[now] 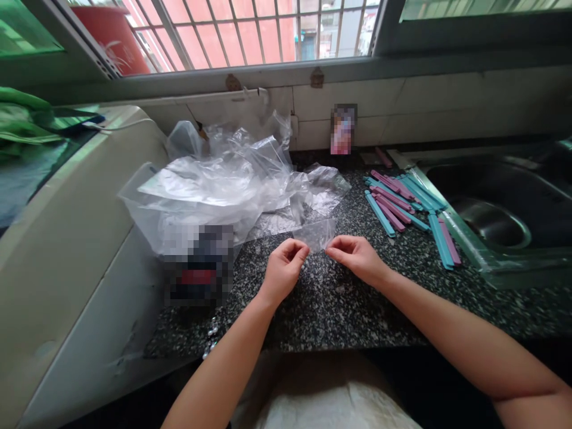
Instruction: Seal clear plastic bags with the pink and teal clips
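Over the speckled counter, a small clear plastic bag (315,234) is stretched between my two hands. My left hand (286,266) pinches its near left corner between thumb and fingers. The near right corner is pinched in the same way by my right hand (356,257). Just beyond and to the left lies a large crumpled heap of clear plastic bags (214,185). To the right, several pink and blue bag sealing clips (393,202) are spread in a loose pile, apart from both hands.
A metal sink (496,226) is set in the speckled counter (344,310) at the right. A pixelated dark item (201,268) lies left of my hands, and another pixelated item (343,130) leans on the tiled wall. A white appliance (89,226) borders the left side.
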Motion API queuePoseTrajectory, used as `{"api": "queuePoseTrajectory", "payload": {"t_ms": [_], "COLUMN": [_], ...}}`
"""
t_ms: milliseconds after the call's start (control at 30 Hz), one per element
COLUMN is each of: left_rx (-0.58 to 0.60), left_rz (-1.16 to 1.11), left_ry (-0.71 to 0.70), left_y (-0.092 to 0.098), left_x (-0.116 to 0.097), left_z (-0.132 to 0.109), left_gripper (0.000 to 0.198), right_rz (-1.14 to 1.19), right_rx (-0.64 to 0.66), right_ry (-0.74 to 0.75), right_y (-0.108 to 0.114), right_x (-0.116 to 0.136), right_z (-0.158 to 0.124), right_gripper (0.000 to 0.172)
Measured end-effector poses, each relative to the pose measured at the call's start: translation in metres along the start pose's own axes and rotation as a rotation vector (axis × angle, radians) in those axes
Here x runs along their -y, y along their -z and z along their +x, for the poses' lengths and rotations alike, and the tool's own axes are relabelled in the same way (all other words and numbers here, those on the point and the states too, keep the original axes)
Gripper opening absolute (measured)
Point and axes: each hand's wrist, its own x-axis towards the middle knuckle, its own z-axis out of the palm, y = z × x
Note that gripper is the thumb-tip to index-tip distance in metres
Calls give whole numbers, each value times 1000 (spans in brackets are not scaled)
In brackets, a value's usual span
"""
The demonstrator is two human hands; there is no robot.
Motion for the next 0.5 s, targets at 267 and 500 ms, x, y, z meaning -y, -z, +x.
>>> {"api": "queuePoseTrajectory", "payload": {"t_ms": [267, 500], "left_rx": [-75, -57], "left_rz": [-11, -109], "left_ry": [60, 89], "left_y": [9, 8], "left_x": [2, 2], "left_z": [5, 6], "left_gripper": [25, 29], "right_rz": [-33, -311], "right_rx": [-10, -238], "right_ry": [48, 270], "right_y": [21, 28], "right_x": [9, 3], "right_z": [2, 5], "right_gripper": [22, 17]}}
